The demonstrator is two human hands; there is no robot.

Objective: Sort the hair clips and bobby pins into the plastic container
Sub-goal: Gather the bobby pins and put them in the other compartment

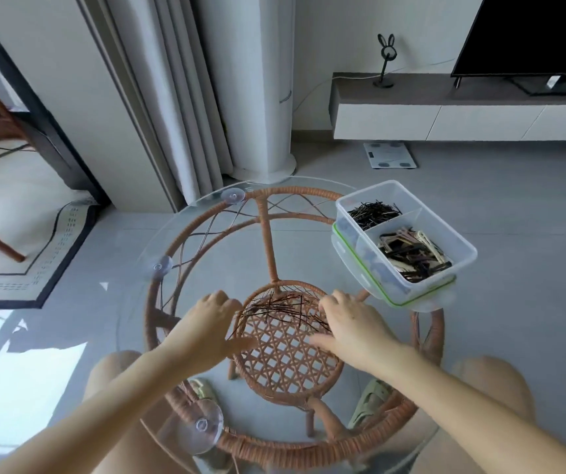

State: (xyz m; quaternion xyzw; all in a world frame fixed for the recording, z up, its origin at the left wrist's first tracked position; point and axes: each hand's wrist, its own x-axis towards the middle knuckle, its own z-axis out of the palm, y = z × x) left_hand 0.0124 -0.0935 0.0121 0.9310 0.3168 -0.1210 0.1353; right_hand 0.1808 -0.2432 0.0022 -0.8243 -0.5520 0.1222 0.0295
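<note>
A loose heap of dark bobby pins [279, 309] lies on the round glass tabletop [131, 323], in front of me. My left hand [211, 328] rests on the glass at the heap's left side, fingers curved toward the pins. My right hand [350, 325] lies on the glass at the heap's right side, fingers touching the pins. A clear plastic container [459, 241] stands at the table's right edge on its green-rimmed lid [421, 295]. Its far compartment holds black bobby pins [374, 213]; the near one holds several hair clips [411, 254].
Under the glass shows the rattan table frame with a woven lower shelf [285, 357]. Suction pads [204, 425] hold the glass. My knees and sandals are below. Beyond stand a curtain, a white column fan [261, 97], a floor scale [389, 155] and a TV bench.
</note>
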